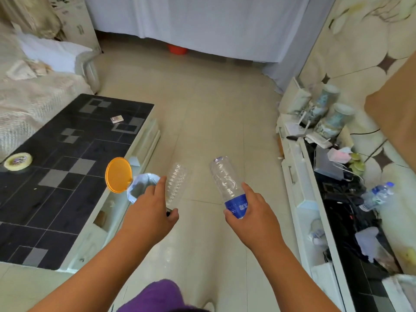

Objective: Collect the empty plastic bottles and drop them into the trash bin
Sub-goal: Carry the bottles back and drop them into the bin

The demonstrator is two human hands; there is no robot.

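Note:
My left hand (pixel 153 208) grips a clear ribbed plastic bottle (pixel 176 183) near its neck, base pointing away. Just left of that hand stands a small trash bin (pixel 140 184) lined with a pale blue bag, its orange lid (pixel 118 174) tipped up and open. My right hand (pixel 252 210) holds a second clear bottle with a blue label (pixel 227 183), also base up. Both bottles hang over the tiled floor, to the right of the bin. Another bottle with a blue cap (pixel 378 195) lies on the cluttered cabinet at the right.
A low table with a dark checkered top (pixel 67 167) runs along the left, with a tape roll (pixel 18 161) and a small pack (pixel 117 119) on it. The white TV cabinet (pixel 299 188) on the right holds vases, cables and clutter. A sofa stands far left.

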